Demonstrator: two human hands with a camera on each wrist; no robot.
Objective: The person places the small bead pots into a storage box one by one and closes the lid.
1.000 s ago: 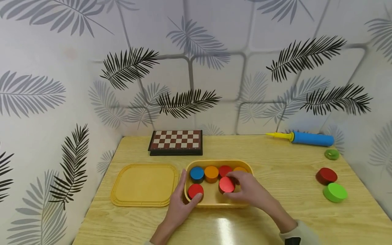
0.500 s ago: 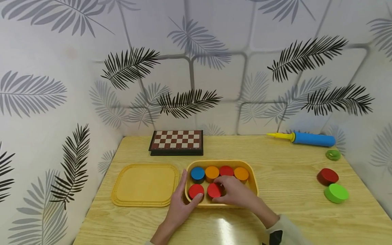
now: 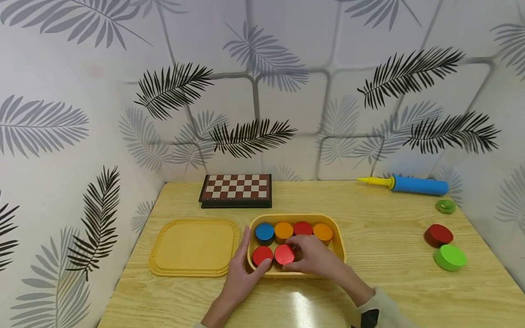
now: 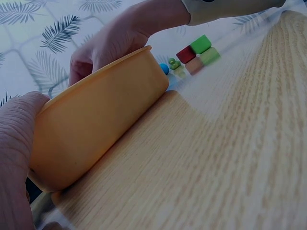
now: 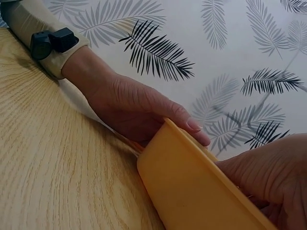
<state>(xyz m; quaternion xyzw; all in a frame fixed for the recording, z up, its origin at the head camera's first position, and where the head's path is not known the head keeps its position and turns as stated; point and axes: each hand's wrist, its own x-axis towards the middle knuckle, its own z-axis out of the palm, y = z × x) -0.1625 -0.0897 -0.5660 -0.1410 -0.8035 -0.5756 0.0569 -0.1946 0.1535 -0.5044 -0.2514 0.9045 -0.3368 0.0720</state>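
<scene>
Right hand's grip is pinching a red disc in the bin, lower center of the frame, so I'd go light, seating it flat while the left hand, fingers straight, braces the bin's left end.

The right hand covers the right edge of the red disc it pinches and the front of a second red disc beyond it. In both wrist views, the wall of the yellow tray hides this hand's fingertips. The left wrist view's edge cuts off the left hand.
</scene>
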